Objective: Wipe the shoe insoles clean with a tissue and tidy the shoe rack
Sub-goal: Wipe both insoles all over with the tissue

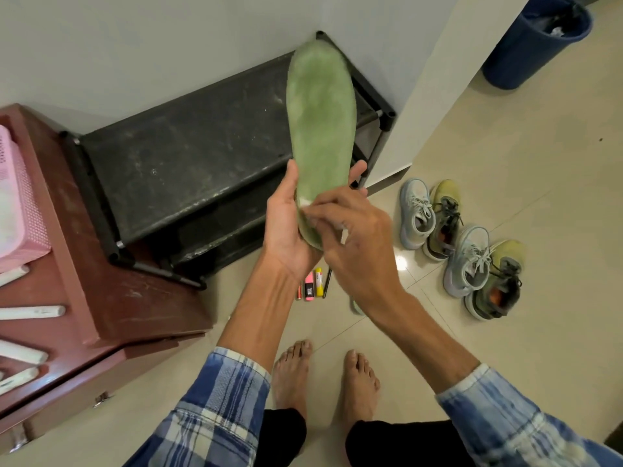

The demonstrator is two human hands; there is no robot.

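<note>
My left hand [286, 227] grips the heel end of a green insole [320, 129], which stands upright in front of me over the black shoe rack [188, 163]. My right hand [350, 237] pinches a small white tissue [306, 203] and presses it against the lower part of the insole. The insole's face looks worn and dusty. The rack's dusty top shelf holds nothing. Part of another pale green insole [355, 306] shows on the floor under my right wrist.
Two pairs of sneakers, light blue [416, 214] and olive green [445, 220], lie on the tile floor at right. Highlighters and pens [312, 284] lie by the rack. A brown cabinet [111, 298] with a pink basket [17, 203] stands left. A blue bin [536, 38] is far right.
</note>
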